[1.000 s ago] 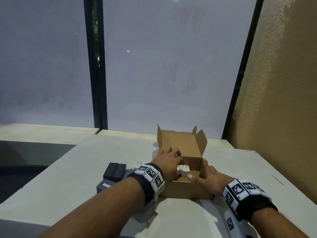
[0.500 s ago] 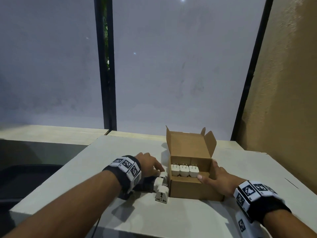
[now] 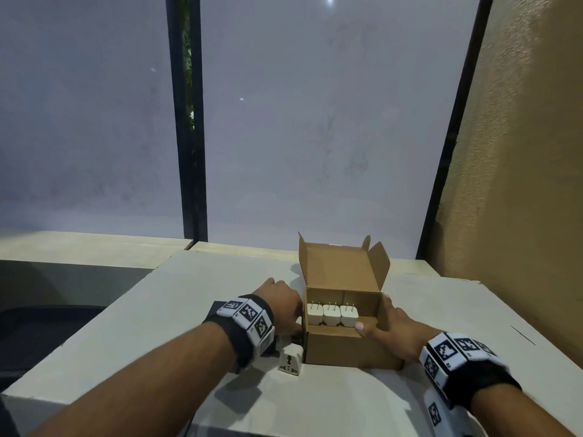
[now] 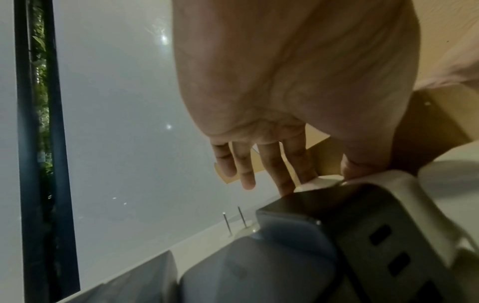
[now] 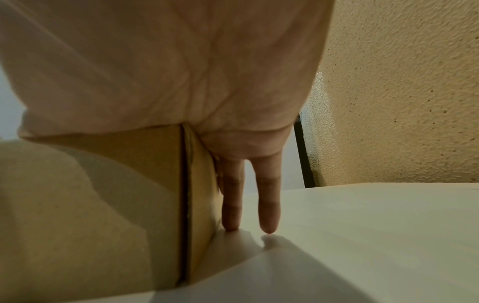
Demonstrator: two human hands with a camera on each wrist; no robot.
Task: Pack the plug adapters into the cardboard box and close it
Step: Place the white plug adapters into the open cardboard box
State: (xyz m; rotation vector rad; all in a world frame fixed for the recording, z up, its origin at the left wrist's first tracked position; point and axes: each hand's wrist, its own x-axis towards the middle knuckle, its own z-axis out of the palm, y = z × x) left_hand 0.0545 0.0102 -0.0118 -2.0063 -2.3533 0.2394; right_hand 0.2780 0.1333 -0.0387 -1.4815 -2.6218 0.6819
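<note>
Three adapters [image 3: 332, 315]: white, in a row inside the cardboard box [image 3: 350, 348], along its left part, prongs up.
Box: on the desk [image 3: 151, 310], lid flap standing open at the back.
Left hand [image 3: 280, 302]: just left of the box, over a cluster of adapters on the desk.
Left fingers [image 4: 274, 168]: in the wrist view they reach down mostly straight; thumb and one fingertip touch a white adapter [image 4: 318, 180] behind a dark one [image 4: 362, 221]; whether they grip it I cannot tell.
Loose adapter [image 3: 291, 361]: white, on the desk at the box's front left corner, socket face toward the camera.
Right hand [image 3: 388, 329]: at the box's right front corner, thumb over the front rim.
Right fingers [image 5: 268, 196]: straight, pointing down along the box's right wall, tips on the desk.
</note>
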